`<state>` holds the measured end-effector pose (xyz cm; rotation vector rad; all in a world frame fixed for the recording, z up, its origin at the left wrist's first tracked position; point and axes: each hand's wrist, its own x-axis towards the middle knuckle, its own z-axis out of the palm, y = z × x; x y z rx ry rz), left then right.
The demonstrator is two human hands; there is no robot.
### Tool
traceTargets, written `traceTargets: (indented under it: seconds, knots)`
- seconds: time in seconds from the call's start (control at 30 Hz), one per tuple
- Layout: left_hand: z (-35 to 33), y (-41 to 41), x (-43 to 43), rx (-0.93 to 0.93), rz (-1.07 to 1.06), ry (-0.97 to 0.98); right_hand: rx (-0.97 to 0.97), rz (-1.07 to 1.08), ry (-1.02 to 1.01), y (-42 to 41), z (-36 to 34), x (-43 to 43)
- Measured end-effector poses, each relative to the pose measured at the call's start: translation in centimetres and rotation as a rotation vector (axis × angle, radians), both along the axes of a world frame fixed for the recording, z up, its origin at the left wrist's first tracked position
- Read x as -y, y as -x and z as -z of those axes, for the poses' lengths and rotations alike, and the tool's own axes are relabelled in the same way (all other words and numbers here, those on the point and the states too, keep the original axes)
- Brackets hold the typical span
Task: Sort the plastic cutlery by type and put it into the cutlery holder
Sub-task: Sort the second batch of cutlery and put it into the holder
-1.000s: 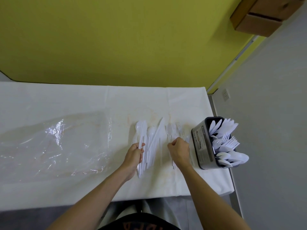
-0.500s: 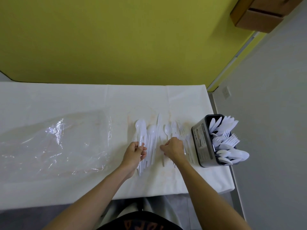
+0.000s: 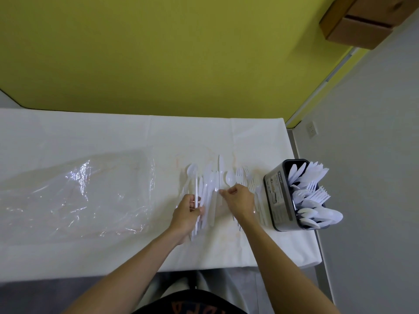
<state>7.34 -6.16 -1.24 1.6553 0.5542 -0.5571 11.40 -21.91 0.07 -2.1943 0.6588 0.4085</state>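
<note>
Yellow-green wall (image 3: 158, 53) at back; grey wall (image 3: 367, 159) on the right, fitted with a socket (image 3: 311, 130); brown box (image 3: 358, 26) at the upper right corner.

Table (image 3: 90, 137): covered in white cloth, faintly stained near the middle.

Plastic bag (image 3: 79, 193): clear, crumpled, lay flat on the left half of the cloth, well apart from the holder.

Loose cutlery (image 3: 209, 193): white plastic, lay on the cloth between bag and holder, handles toward the person. Noted from left to right: spoon (image 3: 192, 171), knife (image 3: 219, 168) reaching farthest back, second spoon (image 3: 230, 177), forks (image 3: 244, 175) just beside the holder.

Cutlery holder (image 3: 277, 193): stood at the right end of the table near its edge; dark inside, grey labelled wall turned toward the hands. Held white pieces heads up and leaning right: knives in the far compartment, forks in the middle, spoons in the nearest.

Left hand (image 3: 187, 214): fingers curled round a bundle of long white pieces at the left of the row, gripped by the handles; kinds within the bundle not told apart.

Right hand (image 3: 240, 199): thumb and forefinger pinched the knife low on its shaft; remaining fingers curled; hand lay above the fork handles.
</note>
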Motion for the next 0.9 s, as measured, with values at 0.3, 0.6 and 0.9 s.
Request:
traceTargets:
  seconds: [0.3,0.6,0.9]
  knots:
    - [0.3,-0.1,-0.4,-0.012,-0.080,0.052,0.043,-0.129,0.014,0.9,-0.1,0.0]
    - [-0.1,-1.5,0.6,0.020,-0.151,0.110,-0.076,-0.606,-0.267,2.4,-0.6,0.7]
    - [-0.5,-1.0,0.1,0.011,-0.289,0.127,-0.091,-0.167,0.008,2.5,1.1,-1.7]
